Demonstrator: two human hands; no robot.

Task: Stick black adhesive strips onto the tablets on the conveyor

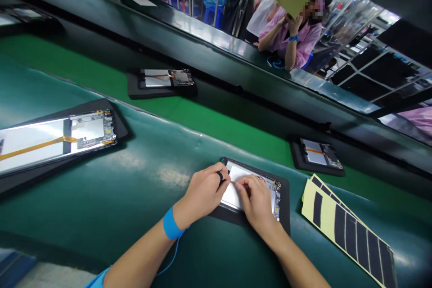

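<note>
One unreadably small red mark [263, 180] shows beside the right hand [258, 200].

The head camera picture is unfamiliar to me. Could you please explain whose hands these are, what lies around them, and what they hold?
There is no machine arm here: these are a person's own bare hands, seen by a camera worn on that person's head. The left hand, with a blue wristband, and the right hand have their fingertips close together over an opened flat electronic device on a black pad. Whether they pinch something small between them, I cannot tell. The dark green work surface also bears a second opened device on the left and yellow sheets with black strips on the right. On the brighter green strip beyond, more opened devices rest on pads.
</note>
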